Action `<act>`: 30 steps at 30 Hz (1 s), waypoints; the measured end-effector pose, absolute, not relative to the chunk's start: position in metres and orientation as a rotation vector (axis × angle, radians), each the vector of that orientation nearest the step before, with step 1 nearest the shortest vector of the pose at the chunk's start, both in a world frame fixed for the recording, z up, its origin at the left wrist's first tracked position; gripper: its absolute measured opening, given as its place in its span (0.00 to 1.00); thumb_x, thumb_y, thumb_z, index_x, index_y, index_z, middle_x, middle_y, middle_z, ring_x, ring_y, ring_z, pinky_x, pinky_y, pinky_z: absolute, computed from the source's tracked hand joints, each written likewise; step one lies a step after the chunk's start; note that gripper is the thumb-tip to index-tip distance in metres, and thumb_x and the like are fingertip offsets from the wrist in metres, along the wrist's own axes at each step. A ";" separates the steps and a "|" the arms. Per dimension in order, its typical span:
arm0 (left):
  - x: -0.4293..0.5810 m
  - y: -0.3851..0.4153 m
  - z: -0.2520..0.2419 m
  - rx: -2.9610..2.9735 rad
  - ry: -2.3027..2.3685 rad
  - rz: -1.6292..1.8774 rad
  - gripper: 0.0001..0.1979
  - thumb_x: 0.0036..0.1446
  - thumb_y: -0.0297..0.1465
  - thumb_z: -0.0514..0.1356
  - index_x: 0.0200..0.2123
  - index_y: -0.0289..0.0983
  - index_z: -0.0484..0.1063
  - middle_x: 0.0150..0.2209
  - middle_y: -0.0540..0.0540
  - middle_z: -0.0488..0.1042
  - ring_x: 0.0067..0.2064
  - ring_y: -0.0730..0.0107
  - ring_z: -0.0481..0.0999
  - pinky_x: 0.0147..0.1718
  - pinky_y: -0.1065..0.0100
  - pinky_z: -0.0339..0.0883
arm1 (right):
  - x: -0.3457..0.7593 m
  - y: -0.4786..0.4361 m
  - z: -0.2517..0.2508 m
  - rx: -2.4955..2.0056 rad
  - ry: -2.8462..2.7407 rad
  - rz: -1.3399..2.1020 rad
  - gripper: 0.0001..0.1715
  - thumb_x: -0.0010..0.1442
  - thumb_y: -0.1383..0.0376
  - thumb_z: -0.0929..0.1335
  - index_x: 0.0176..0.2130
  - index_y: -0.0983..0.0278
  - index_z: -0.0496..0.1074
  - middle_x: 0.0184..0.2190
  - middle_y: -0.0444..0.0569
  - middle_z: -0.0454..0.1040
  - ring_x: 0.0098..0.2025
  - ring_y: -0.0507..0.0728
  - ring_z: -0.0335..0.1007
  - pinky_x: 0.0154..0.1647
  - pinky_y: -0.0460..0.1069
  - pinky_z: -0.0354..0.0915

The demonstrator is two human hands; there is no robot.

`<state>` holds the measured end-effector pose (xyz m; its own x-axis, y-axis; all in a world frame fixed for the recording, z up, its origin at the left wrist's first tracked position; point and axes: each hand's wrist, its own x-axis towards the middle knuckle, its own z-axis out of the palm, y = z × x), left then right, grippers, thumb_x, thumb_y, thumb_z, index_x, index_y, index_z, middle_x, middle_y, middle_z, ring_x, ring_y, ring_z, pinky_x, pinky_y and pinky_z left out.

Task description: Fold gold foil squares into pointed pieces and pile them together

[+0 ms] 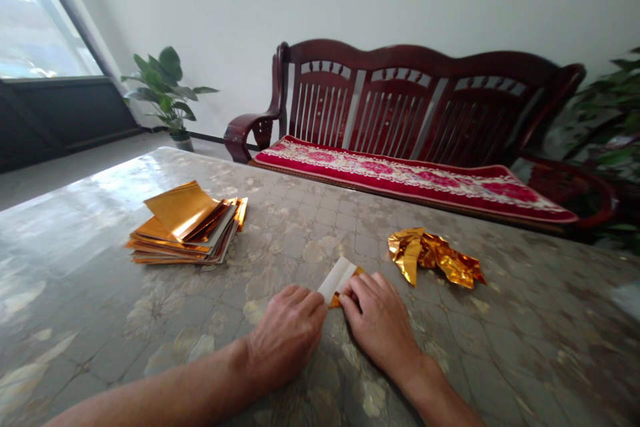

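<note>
Between my hands lies a sheet of gold foil paper (338,276), partly folded, its pale backing facing up and a strip of gold showing near my right fingers. My left hand (295,323) is closed at the sheet's left edge, fingers curled, fingertips mostly hidden. My right hand (376,313) pinches the sheet's right side between thumb and fingers. To the left rests a stack of gold foil paper sheets (185,227), its top sheets askew. Crumpled or folded gold foil pieces (434,257) lie to the right, beyond my right hand.
The table (280,213) has a patterned, glossy cover. Behind it stands a dark red wooden bench (390,107) with a red floral cushion (400,177). A potted plant (167,90) is at the back left, and leafy foliage (613,120) at the right.
</note>
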<state>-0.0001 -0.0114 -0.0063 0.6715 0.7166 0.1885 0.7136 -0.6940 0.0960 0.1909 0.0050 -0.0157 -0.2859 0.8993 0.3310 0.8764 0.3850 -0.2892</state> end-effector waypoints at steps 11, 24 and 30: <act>-0.001 -0.007 -0.007 2.870 1.235 0.429 0.09 0.65 0.28 0.53 0.32 0.37 0.70 0.32 0.48 0.73 0.34 0.66 0.72 0.35 0.64 0.64 | 0.189 0.005 -0.018 -1.528 -2.234 -0.002 0.08 0.64 0.68 0.65 0.31 0.60 0.66 0.31 0.46 0.72 0.37 0.59 0.62 0.37 0.53 0.53; 0.003 0.003 -0.014 2.925 1.281 0.582 0.12 0.65 0.30 0.55 0.27 0.38 0.69 0.27 0.49 0.70 0.30 0.67 0.69 0.30 0.65 0.57 | 0.189 0.006 -0.021 -1.541 -2.221 -0.016 0.09 0.62 0.67 0.67 0.30 0.60 0.65 0.30 0.45 0.72 0.36 0.58 0.62 0.36 0.52 0.52; 0.005 0.004 -0.017 2.915 1.300 0.620 0.10 0.63 0.29 0.55 0.28 0.38 0.68 0.28 0.49 0.71 0.30 0.66 0.69 0.31 0.64 0.57 | 0.190 0.006 -0.021 -1.554 -2.214 0.019 0.09 0.63 0.66 0.67 0.30 0.60 0.66 0.30 0.46 0.72 0.36 0.59 0.62 0.37 0.53 0.52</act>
<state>0.0046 0.0039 -0.0175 0.6089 0.6939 0.3844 0.7355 -0.6754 0.0540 0.1897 0.0056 -0.0209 -0.2768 0.8993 0.3385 0.8934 0.3706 -0.2541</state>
